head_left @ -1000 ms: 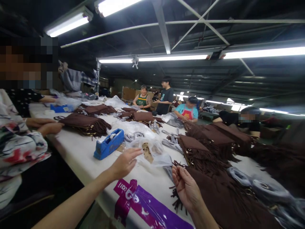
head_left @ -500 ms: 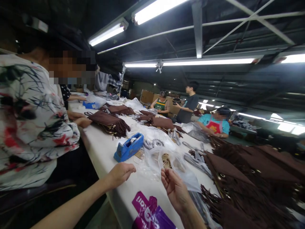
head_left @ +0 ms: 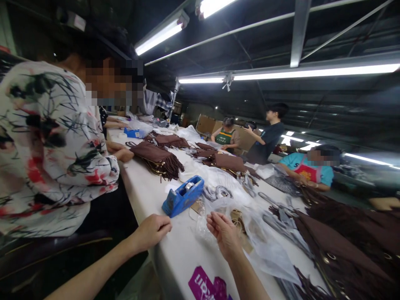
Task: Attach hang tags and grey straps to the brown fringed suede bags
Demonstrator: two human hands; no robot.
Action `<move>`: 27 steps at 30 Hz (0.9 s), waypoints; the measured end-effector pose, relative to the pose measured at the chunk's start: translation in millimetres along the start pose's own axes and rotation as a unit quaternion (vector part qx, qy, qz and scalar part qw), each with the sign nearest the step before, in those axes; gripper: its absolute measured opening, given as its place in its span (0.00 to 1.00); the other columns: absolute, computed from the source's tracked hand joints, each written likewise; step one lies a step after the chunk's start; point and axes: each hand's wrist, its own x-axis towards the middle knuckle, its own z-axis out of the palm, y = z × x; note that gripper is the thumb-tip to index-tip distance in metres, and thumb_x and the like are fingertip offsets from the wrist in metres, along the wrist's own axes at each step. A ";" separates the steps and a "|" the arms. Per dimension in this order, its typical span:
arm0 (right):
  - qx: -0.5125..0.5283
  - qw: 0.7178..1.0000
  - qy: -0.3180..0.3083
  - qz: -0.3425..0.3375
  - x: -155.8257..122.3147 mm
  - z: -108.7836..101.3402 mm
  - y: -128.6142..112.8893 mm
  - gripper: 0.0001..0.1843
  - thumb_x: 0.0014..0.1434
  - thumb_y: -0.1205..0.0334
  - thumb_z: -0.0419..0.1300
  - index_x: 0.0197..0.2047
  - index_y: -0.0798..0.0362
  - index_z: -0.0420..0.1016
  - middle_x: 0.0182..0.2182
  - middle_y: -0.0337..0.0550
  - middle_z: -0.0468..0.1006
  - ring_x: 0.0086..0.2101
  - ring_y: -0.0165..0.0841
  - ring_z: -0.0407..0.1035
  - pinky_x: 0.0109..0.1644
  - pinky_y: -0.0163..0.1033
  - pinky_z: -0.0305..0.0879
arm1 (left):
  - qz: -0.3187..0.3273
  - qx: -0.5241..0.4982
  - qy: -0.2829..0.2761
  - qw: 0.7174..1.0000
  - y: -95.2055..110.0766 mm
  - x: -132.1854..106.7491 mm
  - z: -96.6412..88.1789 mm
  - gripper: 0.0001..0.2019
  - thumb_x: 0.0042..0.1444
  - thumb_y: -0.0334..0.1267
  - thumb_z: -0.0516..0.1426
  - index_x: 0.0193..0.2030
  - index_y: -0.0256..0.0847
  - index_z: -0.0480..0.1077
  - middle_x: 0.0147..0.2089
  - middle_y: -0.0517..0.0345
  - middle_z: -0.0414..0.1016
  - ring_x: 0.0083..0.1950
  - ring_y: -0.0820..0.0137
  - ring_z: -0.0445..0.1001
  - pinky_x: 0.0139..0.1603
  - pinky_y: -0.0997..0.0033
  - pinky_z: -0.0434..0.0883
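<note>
My left hand is closed, its fingers curled, above the table edge just below a blue tape dispenser. Whatever it may hold is hidden. My right hand is closed too, thumb and fingertips drawn together. What lies in that pinch is too small to make out. Clear crinkled plastic lies beside its fingertips. Just right of this hand is a thin white plastic bag with brown paper tags in or beside it. A purple plastic packet with white lettering lies nearest me.
Brown fringed bags lie along the white table, with more heaped at the right. A co-worker in a floral shirt stands close on my left. Other people work across the table. Grey straps lie to the right.
My view has turned right, so most things sit further left or shifted in the picture. My right hand has moved closer to the tape dispenser and clear plastic; both hands remain closed.
</note>
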 end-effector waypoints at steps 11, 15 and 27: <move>0.012 0.997 0.064 -0.039 5.0 -38.6 -27.0 0.21 0.32 0.57 0.78 0.29 0.55 0.76 0.26 0.36 0.81 0.22 0.24 0.72 0.21 0.24 0.69 | -0.045 0.096 -0.004 0.994 5.5 23.2 16.8 0.13 0.58 0.35 0.48 0.24 0.39 0.67 0.26 0.59 0.72 0.30 0.70 0.69 0.31 0.73 0.56; 0.046 0.992 0.089 -0.079 -12.0 -62.6 -62.6 0.17 0.34 0.62 0.76 0.27 0.55 0.76 0.28 0.38 0.83 0.24 0.24 0.74 0.26 0.22 0.72 | -0.090 0.170 0.015 0.981 26.0 40.3 17.9 0.14 0.59 0.35 0.47 0.28 0.40 0.71 0.31 0.54 0.76 0.35 0.65 0.74 0.32 0.71 0.60; 0.127 0.932 0.319 -0.111 -182.7 -225.7 -145.4 0.18 0.29 0.70 0.73 0.28 0.50 0.78 0.33 0.37 0.85 0.31 0.31 0.80 0.30 0.24 0.75 | -0.118 0.279 -0.055 0.952 55.7 55.4 24.9 0.16 0.59 0.36 0.46 0.35 0.36 0.75 0.41 0.41 0.79 0.44 0.54 0.78 0.41 0.61 0.69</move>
